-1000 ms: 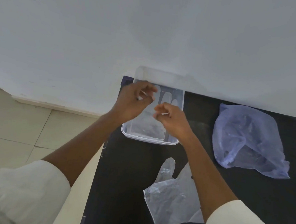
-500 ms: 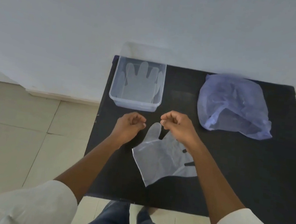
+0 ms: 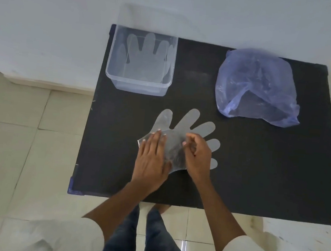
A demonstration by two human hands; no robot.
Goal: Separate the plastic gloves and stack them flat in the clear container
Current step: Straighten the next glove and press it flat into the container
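A thin clear plastic glove [image 3: 189,125] lies flat on the black table [image 3: 258,165], its fingers fanned toward the far right. My left hand [image 3: 152,158] rests flat on the glove's cuff with fingers spread. Beside it, my right hand [image 3: 197,155] has its fingers curled and pinches the plastic at the glove's palm. The clear container [image 3: 112,77] stands at the table's far left corner. A glove [image 3: 145,59] lies flat inside it.
A crumpled bluish plastic bag [image 3: 256,86] sits at the far right of the table. A white wall runs behind the table. Pale floor tiles [image 3: 26,141] lie to the left, and my legs show below the near edge.
Both hands left the container, came back toward me and dropped onto the glove on the table. The left hand opened flat on it. The right hand took a pinch of the plastic.
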